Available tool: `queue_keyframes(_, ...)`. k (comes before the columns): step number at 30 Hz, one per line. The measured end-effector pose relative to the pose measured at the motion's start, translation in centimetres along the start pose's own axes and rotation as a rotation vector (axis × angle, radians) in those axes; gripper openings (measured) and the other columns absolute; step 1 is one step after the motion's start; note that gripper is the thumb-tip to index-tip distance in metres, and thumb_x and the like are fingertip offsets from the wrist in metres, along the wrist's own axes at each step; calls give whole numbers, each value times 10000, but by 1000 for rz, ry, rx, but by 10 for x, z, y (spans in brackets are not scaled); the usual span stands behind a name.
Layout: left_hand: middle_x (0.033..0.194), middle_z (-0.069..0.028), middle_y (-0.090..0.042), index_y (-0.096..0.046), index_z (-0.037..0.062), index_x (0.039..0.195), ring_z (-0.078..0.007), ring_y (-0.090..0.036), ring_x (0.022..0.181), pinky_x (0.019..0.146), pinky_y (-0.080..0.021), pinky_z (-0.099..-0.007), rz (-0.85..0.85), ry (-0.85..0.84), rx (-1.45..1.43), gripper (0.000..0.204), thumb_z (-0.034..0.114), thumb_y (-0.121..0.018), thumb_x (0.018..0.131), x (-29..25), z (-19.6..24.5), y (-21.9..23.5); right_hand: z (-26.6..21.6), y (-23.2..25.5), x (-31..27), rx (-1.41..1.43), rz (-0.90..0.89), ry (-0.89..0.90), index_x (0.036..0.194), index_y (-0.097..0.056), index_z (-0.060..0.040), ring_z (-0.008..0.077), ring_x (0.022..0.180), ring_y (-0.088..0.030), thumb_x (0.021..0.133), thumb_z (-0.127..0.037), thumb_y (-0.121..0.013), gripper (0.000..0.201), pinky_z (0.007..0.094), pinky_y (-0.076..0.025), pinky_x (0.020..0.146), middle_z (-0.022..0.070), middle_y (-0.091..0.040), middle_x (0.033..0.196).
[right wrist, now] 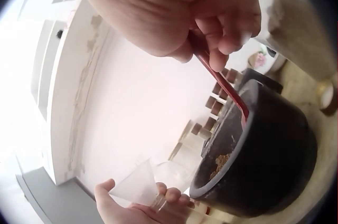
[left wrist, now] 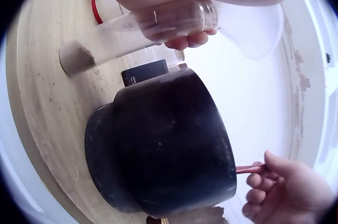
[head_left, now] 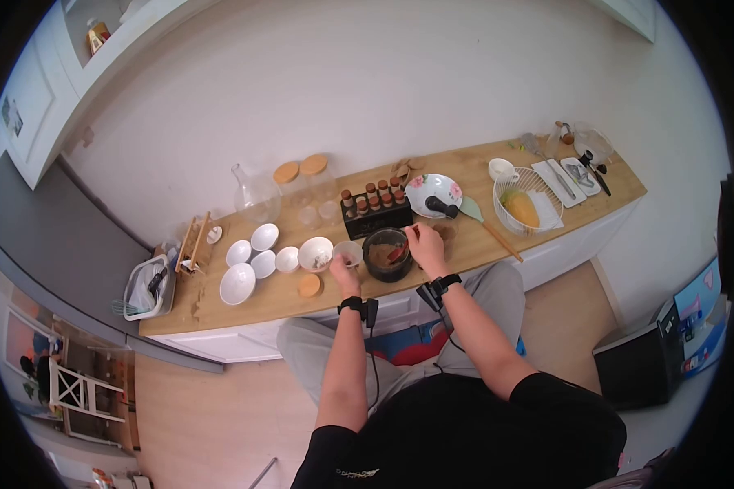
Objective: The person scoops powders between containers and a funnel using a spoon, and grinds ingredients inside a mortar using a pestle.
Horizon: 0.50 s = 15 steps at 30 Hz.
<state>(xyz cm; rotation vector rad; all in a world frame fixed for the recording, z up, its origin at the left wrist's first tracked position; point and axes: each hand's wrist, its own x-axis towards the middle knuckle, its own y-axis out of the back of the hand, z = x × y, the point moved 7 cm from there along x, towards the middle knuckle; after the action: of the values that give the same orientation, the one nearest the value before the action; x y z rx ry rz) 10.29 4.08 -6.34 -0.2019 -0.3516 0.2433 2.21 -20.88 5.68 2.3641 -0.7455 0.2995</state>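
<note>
My left hand (head_left: 347, 275) grips a clear glass tube (left wrist: 119, 35) with some brownish powder at its closed end. A translucent funnel (right wrist: 138, 184) sits in the tube's mouth, seen in both wrist views. Just right of it stands a black mortar (left wrist: 169, 139) on the counter, with coarse brown ground material (right wrist: 221, 163) inside. Between thumb and fingers my right hand (head_left: 426, 249) pinches the handle of a small red spoon (right wrist: 219, 78), whose lower end dips inside the mortar's rim. The hands are on opposite sides of the mortar.
Behind the mortar stands a black rack (head_left: 377, 220) of corked tubes. Several white bowls (head_left: 238, 284) and a round wooden lid (head_left: 309, 285) lie to the left. A floral bowl (head_left: 420, 189) with a black pestle, a green spatula (head_left: 470, 209) and a wire basket (head_left: 506, 213) are rightward.
</note>
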Motion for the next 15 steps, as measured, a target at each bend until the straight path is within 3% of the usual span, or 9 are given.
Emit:
queue_keyframes(1, 800, -58, -554, -538, 50, 826, -188, -556, 710, 637, -464, -335, 2, 2, 1, 383, 377, -396, 967, 0, -3, 0, 16, -10, 1, -1, -3, 0, 868, -645, -36, 360, 743, -652, 928, -292, -587, 269, 437, -504, 663, 157, -675, 770)
queue_keyframes(3, 794, -121, -597, -591, -31, 849, -233, -590, 758, 633, -481, -365, 104, -49, 6, 408, 262, -365, 1020, -3, -2, 3, 58, -27, -7, 271, 7, -218, 865, -646, -7, 305, 718, -672, 927, -292, -591, 297, 391, -505, 658, 156, -678, 752)
queue_keyframes(4, 794, -121, -597, -591, -31, 849, -233, -590, 758, 633, -481, -365, 104, -46, 6, 408, 262, -365, 1020, -4, 1, 2, 63, -28, -15, 395, 6, -241, 865, -636, 16, 211, 651, -657, 935, -266, -598, 293, 337, -489, 623, 119, -668, 710)
queue_keyframes(5, 787, -120, -597, -590, -31, 847, -234, -591, 749, 629, -482, -364, 55, -45, 15, 404, 261, -368, 1017, -5, 6, 0, 68, -30, -20, 393, 5, -244, 865, -636, 16, 211, 651, -657, 935, -266, -598, 293, 337, -489, 623, 119, -668, 710)
queue_keyframes(7, 781, -120, -596, -588, -31, 846, -235, -591, 740, 626, -483, -364, 7, -46, 26, 401, 261, -371, 1014, -6, 14, -2, 76, -37, -28, 616, 20, -349, 858, -626, 9, 124, 594, -598, 943, -240, -608, 264, 284, -459, 562, 62, -640, 676)
queue_keyframes(10, 783, -121, -596, -584, -32, 840, -231, -591, 717, 616, -487, -362, 13, -79, 89, 395, 258, -378, 1012, -9, 32, -4, 75, -40, -35, 728, 37, -395, 879, -624, -16, 88, 556, -540, 956, -223, -601, 222, 244, -419, 513, 17, -612, 668)
queue_keyframes(12, 822, -55, -549, -546, 39, 839, -185, -547, 750, 689, -460, -336, -8, 76, -31, 363, 348, -406, 966, -13, 38, -8, 70, -38, -38, 767, 42, -422, 890, -623, -23, 80, 549, -528, 960, -225, -599, 215, 231, -407, 502, 12, -607, 672)
queue_keyframes(15, 819, -57, -550, -546, 37, 839, -183, -544, 742, 683, -457, -334, -35, 85, -48, 362, 347, -405, 963, -12, 36, -8, 73, -38, -45, 825, 77, -469, 922, -617, -39, 65, 540, -505, 974, -232, -585, 202, 214, -392, 487, 8, -600, 691)
